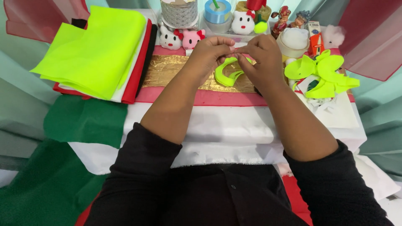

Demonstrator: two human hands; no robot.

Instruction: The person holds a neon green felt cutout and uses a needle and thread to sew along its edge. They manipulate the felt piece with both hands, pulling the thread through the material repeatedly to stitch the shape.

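Note:
My left hand [209, 52] and my right hand [260, 56] meet over the middle of the table, fingertips pinched together on a curled strip of neon yellow-green felt [228, 74]. The strip hangs in a loop below the fingers, above a gold shiny cloth [167, 69] that lies on a pink cloth [201, 98]. Both forearms are bare, with black sleeves pushed up near the elbows.
A stack of neon green, white, red and black felt sheets [98, 50] lies at the left. Cut neon felt petals [322, 73] pile at the right. Small plush toys [182, 38], a blue ribbon spool [217, 11], a silver jar [179, 12] and figurines line the back. Green cloth [83, 119] hangs front left.

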